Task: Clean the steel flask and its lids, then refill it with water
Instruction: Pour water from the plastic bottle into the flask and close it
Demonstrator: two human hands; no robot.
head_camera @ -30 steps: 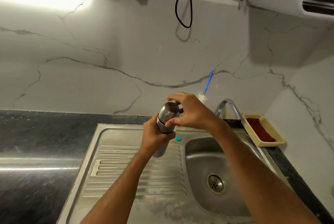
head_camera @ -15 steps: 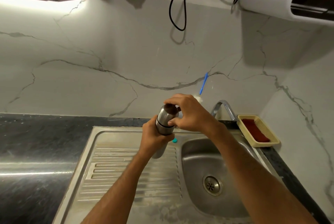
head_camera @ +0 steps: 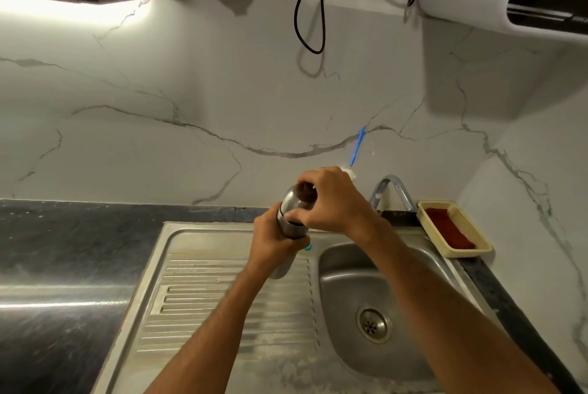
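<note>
Gripping the steel flask [head_camera: 288,228] around its body, the left hand [head_camera: 273,242] steadies it; above, the right hand [head_camera: 331,199] pinches its lid [head_camera: 294,202]. No readable writing shows.

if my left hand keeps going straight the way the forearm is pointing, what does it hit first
Probably the marble backsplash behind the sink. The left hand grips the steel flask and points up and away over the drainboard; nothing else shows in that line, though depth is unclear.

Over the flask [head_camera: 288,225], the right hand [head_camera: 331,199] has turned on the lid [head_camera: 294,201]: its thumb now sits lower on the lid's near side, fingers further round the top.
</note>
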